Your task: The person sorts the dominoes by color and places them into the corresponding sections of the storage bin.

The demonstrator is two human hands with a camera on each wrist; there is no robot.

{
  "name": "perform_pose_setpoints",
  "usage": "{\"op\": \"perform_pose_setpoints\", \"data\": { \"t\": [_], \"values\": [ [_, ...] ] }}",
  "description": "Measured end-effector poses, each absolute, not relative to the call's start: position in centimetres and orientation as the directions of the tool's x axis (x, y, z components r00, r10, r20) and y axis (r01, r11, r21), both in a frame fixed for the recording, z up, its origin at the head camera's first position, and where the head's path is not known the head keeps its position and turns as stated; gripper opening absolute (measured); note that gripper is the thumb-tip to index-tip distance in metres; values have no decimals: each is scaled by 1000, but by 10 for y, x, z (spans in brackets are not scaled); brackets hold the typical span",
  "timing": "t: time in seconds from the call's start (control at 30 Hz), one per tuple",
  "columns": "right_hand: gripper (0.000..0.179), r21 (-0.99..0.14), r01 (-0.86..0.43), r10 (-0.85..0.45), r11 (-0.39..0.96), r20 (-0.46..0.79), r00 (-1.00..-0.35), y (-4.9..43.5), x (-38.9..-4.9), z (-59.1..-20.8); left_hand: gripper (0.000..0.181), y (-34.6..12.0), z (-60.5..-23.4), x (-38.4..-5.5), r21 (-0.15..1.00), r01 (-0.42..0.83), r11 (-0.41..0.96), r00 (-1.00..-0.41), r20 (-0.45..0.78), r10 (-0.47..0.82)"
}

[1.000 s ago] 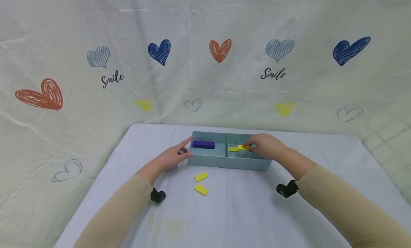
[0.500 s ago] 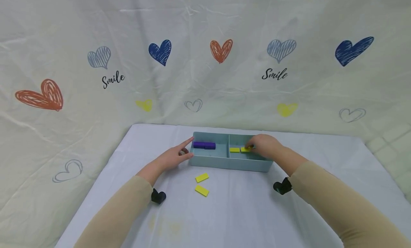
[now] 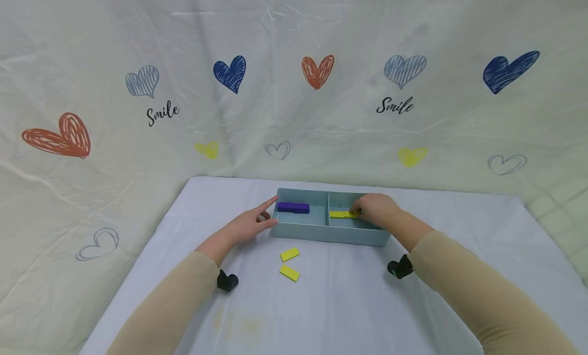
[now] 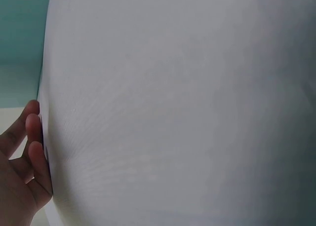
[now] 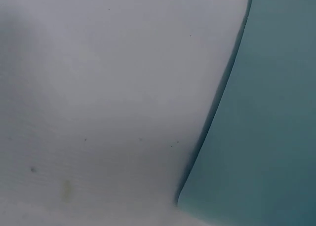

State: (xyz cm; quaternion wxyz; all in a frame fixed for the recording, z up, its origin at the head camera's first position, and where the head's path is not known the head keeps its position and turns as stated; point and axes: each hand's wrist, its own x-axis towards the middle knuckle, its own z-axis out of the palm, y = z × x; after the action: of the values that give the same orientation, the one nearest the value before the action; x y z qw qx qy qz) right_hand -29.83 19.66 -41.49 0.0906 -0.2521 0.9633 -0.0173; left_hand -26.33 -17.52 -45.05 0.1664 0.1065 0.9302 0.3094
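In the head view, a blue-grey box [image 3: 328, 234] with two compartments lies lengthwise on the table. My left hand [image 3: 245, 226] touches its left end, thumb and index finger straight and spread along it; in the left wrist view, fingers [image 4: 34, 130] show beside the box [image 4: 19, 83]. My right hand [image 3: 377, 210] reaches into the right compartment, its fingertips pinching a small flat yellow block [image 3: 347, 215], partly covered by the hand. That block lies end to end with another yellow block [image 3: 337, 214]. The right wrist view shows only box wall and cloth.
Purple blocks [image 3: 293, 208] lie in the left compartment against its left wall. Two loose yellow blocks, one [image 3: 290, 254] behind the other [image 3: 289, 273], lie on the white tablecloth [image 3: 340, 299] in front of the box. A heart-printed sheet [image 3: 285, 115] hangs behind the table.
My right hand has shifted the pinched yellow block: first away from the other one, leaving a small gap, then back left against its end. My left hand stays on the box.
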Motion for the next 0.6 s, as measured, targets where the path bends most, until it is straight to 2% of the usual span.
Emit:
{"op": "perform_pose_setpoints", "data": {
  "t": [0.6],
  "values": [
    [22,-83,-482,-489,872,-158,-858,197,-291,-411,72,-174,-449,-262,609,93,788,-922,-246,299]
  ]
}}
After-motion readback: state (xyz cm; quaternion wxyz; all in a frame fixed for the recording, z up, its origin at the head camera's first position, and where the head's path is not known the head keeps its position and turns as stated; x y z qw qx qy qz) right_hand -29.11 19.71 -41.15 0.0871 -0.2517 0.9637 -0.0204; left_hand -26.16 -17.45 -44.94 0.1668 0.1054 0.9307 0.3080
